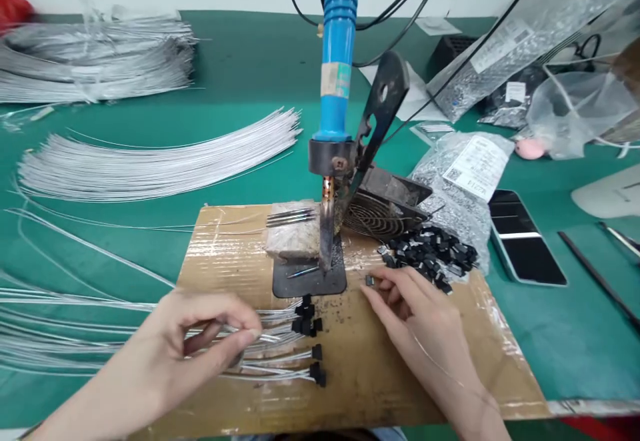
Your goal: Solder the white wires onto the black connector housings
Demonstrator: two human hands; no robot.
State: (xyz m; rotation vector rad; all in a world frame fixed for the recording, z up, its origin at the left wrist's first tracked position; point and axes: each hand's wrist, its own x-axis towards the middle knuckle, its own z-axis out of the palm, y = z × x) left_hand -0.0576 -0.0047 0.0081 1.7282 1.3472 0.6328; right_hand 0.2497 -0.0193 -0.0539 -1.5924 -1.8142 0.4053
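Note:
My left hand [200, 344] pinches a thin white wire between thumb and forefinger, and the wire's end [270, 338] sticks out to the right. Between the fingertips of my right hand [425, 314] is a small black connector [369, 280]. A fine thread-like strand [435, 362] runs across the back of that hand. Above and between the hands, a soldering iron [342, 41] with a blue handle hangs in a black bracket, tip down over a dark pad [310, 286]. Below it lie several white wires ending in black connectors [314, 326], partly behind my left hand.
Loose black connectors [433, 251] are heaped beside a fan-like grille [375, 214]. Cardboard [380, 388] covers the green table's front. White wire bundles [160, 164] lie left. A phone [527, 238], bubble-wrap bags [463, 168] and tools [597, 278] lie right.

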